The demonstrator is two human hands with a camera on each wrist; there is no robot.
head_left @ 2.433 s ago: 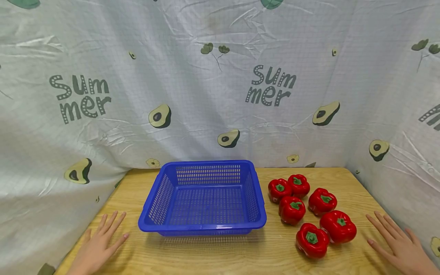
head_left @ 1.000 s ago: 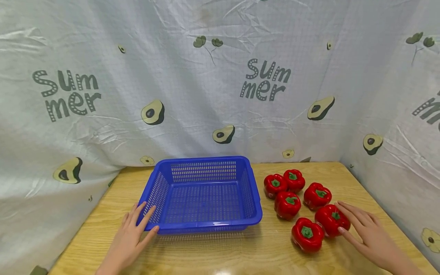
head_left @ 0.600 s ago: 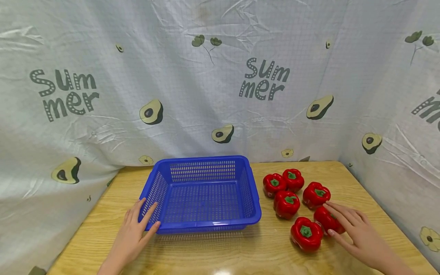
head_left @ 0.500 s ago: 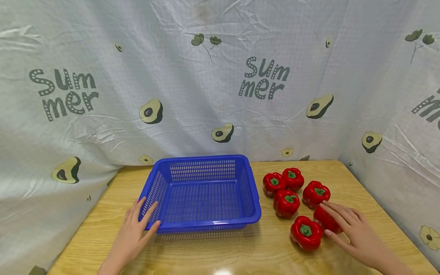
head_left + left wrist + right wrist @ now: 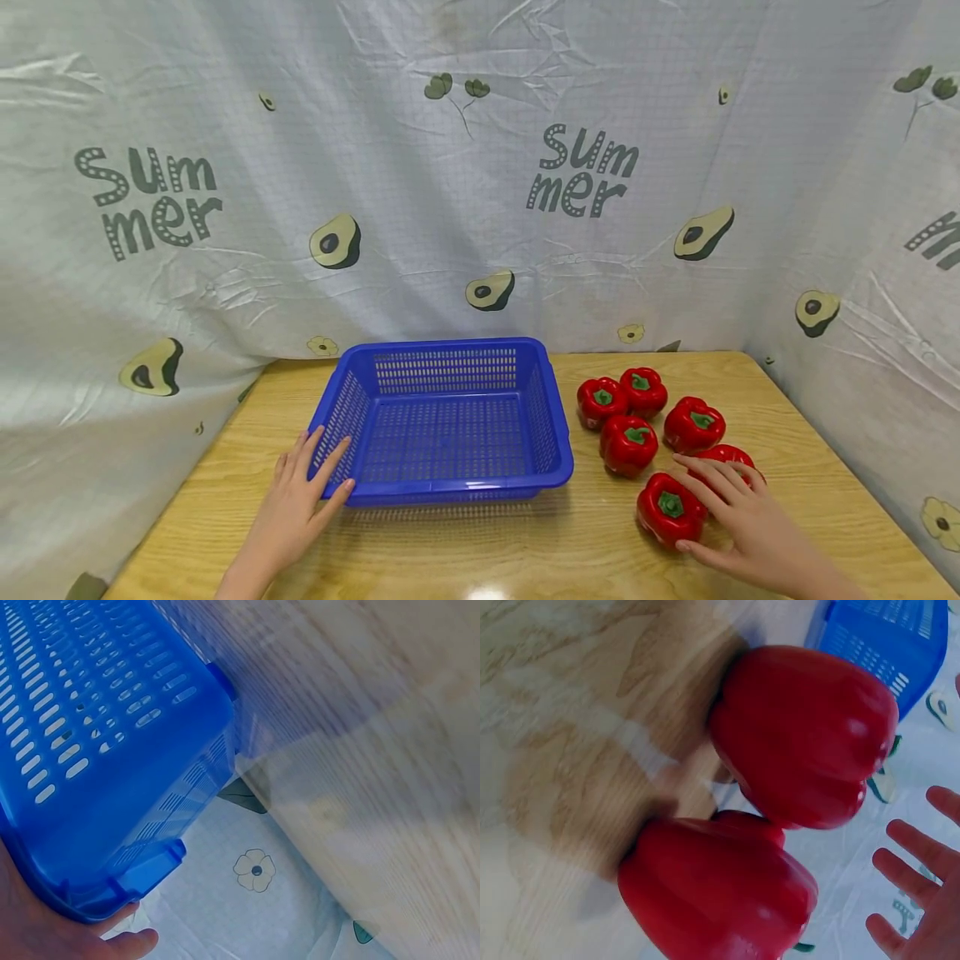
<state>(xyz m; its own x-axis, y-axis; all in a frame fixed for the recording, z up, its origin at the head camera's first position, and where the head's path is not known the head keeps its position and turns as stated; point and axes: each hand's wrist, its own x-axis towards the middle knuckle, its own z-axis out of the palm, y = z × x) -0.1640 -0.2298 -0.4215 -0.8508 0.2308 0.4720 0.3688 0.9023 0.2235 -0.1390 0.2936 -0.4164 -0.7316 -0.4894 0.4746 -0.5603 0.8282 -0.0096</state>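
Note:
A blue perforated plastic basket [image 5: 457, 492] stands on the wooden table. My left hand [image 5: 288, 508] rests at its front left corner, fingers loosely spread over the rim; the left wrist view shows fingertips [image 5: 135, 941] beside the basket's corner. On the right, my right hand [image 5: 738, 525] hovers with spread fingers over the nearest red bell pepper [image 5: 663, 525], thumb near its front side. Those fingers partly cover a second bell pepper [image 5: 731, 456] behind it. In the right wrist view, the fingers [image 5: 911, 874] are straight and apart from the peppers.
Several more red bell peppers stand farther back, including one at the right [image 5: 693, 423] and one nearer the basket [image 5: 626, 446]. A white curtain [image 5: 420, 208] printed with avocados and "summer" encloses the wooden table [image 5: 465, 558] at the back and sides.
My left hand has come in from the table's left to the basket's corner. The right hand has moved left from the table's right side, past the second pepper to the nearest one.

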